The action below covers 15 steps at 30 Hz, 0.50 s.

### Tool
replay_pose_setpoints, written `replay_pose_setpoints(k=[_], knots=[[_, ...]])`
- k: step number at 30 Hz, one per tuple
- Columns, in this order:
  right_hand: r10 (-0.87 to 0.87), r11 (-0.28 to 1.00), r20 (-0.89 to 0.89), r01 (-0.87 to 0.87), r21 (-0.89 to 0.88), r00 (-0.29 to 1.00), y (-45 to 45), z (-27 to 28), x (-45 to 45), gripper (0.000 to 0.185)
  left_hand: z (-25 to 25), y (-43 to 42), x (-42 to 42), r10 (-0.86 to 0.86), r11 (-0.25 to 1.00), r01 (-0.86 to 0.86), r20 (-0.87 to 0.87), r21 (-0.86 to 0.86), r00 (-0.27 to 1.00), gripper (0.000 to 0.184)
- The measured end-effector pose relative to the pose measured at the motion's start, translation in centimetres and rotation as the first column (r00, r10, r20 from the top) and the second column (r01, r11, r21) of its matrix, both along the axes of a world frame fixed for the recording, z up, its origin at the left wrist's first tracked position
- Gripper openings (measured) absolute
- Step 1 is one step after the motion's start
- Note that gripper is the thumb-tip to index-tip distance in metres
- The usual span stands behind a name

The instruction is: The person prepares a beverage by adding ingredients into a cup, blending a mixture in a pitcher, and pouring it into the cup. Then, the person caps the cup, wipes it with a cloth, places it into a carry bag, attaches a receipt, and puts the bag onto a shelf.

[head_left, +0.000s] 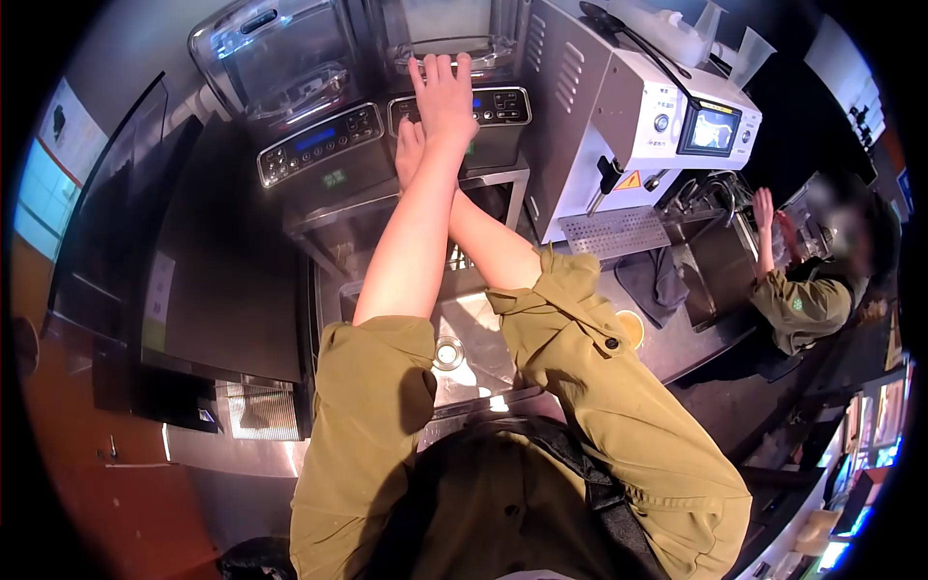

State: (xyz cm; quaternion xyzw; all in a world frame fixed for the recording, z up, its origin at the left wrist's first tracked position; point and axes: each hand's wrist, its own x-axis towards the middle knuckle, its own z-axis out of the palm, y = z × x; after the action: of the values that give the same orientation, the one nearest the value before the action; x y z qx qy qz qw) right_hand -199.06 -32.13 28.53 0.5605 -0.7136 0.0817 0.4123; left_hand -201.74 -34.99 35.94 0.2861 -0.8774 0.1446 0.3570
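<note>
While the forearms (411,242) are crossed, the left hand (447,104) is held with fingers extended at a clear-covered machine (505,106); contact cannot be told. The right hand (409,155) is partly hidden below it, grip unclear. Left of both, a second machine (319,145) is seen.

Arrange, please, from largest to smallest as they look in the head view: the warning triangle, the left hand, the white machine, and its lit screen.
1. White machine
2. Left hand
3. Lit screen
4. Warning triangle
</note>
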Motion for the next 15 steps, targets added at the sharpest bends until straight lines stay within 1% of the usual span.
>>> replay_pose_setpoints(k=[7, 9, 10, 15], knots=[[0.009, 1.000, -0.035, -0.010, -0.021, 0.999, 0.5, 0.0, 0.2, 0.079, 0.0, 0.1, 0.0, 0.021, 1.000, -0.021, 0.019, 0.005, 1.000, 0.087], [-0.069, 0.985, -0.023, 0.071, 0.157, 0.997, 0.9, 0.7, 0.7, 0.056, -0.1, 0.0, -0.1, 0.021, 1.000, -0.021, 0.012, 0.006, 1.000, 0.088], [-0.106, 0.964, -0.022, 0.108, 0.244, 0.994, 1.0, 1.0, 0.9, 0.047, -0.1, 0.0, -0.1, 0.030, 1.000, -0.030, 0.001, -0.003, 1.000, 0.098], [-0.100, 0.966, -0.018, 0.102, 0.238, 0.995, 1.1, 1.0, 0.9, 0.047, -0.2, -0.1, -0.3, 0.039, 0.999, -0.039, 0.014, -0.004, 0.999, 0.098]])
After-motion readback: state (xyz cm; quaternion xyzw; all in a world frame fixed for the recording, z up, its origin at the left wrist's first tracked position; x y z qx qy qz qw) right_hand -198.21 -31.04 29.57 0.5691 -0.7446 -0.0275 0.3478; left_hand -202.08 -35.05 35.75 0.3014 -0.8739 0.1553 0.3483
